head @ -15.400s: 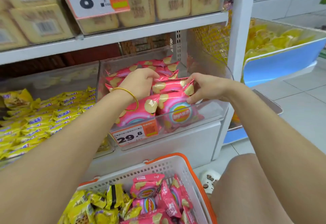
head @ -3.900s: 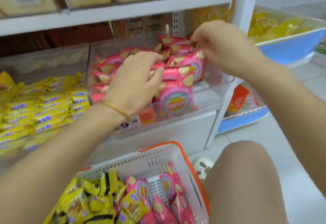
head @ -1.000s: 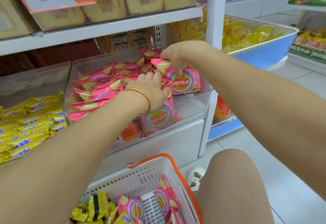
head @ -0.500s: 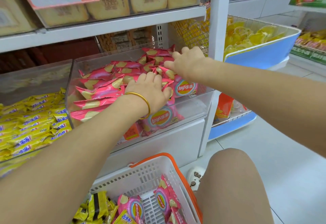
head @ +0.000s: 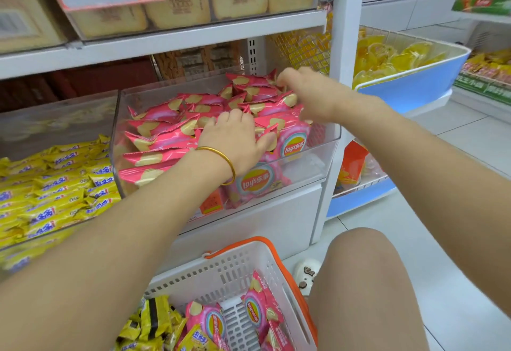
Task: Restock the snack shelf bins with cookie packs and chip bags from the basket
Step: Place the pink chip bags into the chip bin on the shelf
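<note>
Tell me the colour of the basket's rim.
Basket rim: orange, clearest in the head view.

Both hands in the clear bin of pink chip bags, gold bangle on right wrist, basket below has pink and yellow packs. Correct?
No: the head view shows the gold bangle on the left wrist, not the right. Rest holds: left hand and right hand in the clear bin of pink chip bags, basket below with pink and yellow packs.

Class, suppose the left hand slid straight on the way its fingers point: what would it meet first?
Probably the pink chip bags lying just beyond the left hand, inside the clear plastic bin; depth is uncertain.
</note>
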{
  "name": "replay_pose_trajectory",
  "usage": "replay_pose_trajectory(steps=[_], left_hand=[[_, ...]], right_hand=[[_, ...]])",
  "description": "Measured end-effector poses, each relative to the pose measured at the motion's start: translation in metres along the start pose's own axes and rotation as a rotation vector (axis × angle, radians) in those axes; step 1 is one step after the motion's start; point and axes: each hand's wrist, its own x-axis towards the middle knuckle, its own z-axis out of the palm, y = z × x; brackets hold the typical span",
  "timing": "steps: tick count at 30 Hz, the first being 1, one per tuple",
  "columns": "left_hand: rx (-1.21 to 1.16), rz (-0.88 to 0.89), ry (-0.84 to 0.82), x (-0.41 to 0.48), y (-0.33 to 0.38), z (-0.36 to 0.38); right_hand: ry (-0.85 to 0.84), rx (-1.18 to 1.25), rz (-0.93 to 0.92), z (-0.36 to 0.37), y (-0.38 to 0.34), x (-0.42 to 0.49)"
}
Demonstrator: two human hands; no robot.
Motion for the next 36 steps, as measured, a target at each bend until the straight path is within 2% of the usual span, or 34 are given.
replay_pose_trajectory(steps=[3,5,6,7,9,12,13,15,16,18,22,26,28,31,36], left_hand=[[-0.083,0.132,0.272,-0.029,-0.003,-0.008],[-0.166,0.244,0.422,-0.064,-0.007,-0.010],[-0.192,0.268,0.435,-0.083,-0.010,-0.006],[-0.202,0.275,0.407,-0.103,-0.016,0.001],[-0.210,0.258,0.268,-0.141,-0.030,0.025],[-0.209,0.187,0.005,-0.185,-0.055,0.071],[-0.201,0.146,-0.072,-0.195,-0.064,0.085],[-0.189,0.067,-0.186,-0.206,-0.079,0.107],[-0.188,0.032,-0.244,-0.207,-0.084,0.113],[-0.184,-0.015,-0.302,-0.208,-0.091,0.122],[-0.149,-0.052,-0.306,-0.206,-0.089,0.130],[-0.136,-0.027,-0.297,-0.202,-0.088,0.137],[-0.138,-0.030,-0.307,-0.200,-0.090,0.140],[-0.156,-0.044,-0.336,-0.201,-0.093,0.144],[-0.173,-0.032,-0.379,-0.199,-0.094,0.147]], right_hand=[[0.257,0.137,-0.005,-0.013,-0.015,-0.036],[0.286,0.306,-0.067,-0.013,-0.039,-0.071],[0.230,0.381,-0.115,-0.008,-0.053,-0.087],[0.129,0.415,-0.169,0.003,-0.068,-0.098],[-0.180,0.375,-0.264,0.040,-0.098,-0.107],[-0.700,0.303,-0.243,0.123,-0.135,-0.103],[-0.820,0.252,-0.222,0.154,-0.144,-0.099],[-0.953,0.106,-0.222,0.211,-0.158,-0.095],[-0.968,0.035,-0.222,0.235,-0.161,-0.094],[-0.897,-0.045,-0.179,0.273,-0.160,-0.096],[-0.714,0.034,0.246,0.339,-0.141,-0.120],[-0.542,0.079,0.466,0.381,-0.145,-0.143],[-0.618,0.110,0.494,0.384,-0.145,-0.145],[-0.744,0.020,0.426,0.382,-0.143,-0.149],[-0.684,0.143,0.338,0.355,-0.156,-0.128]])
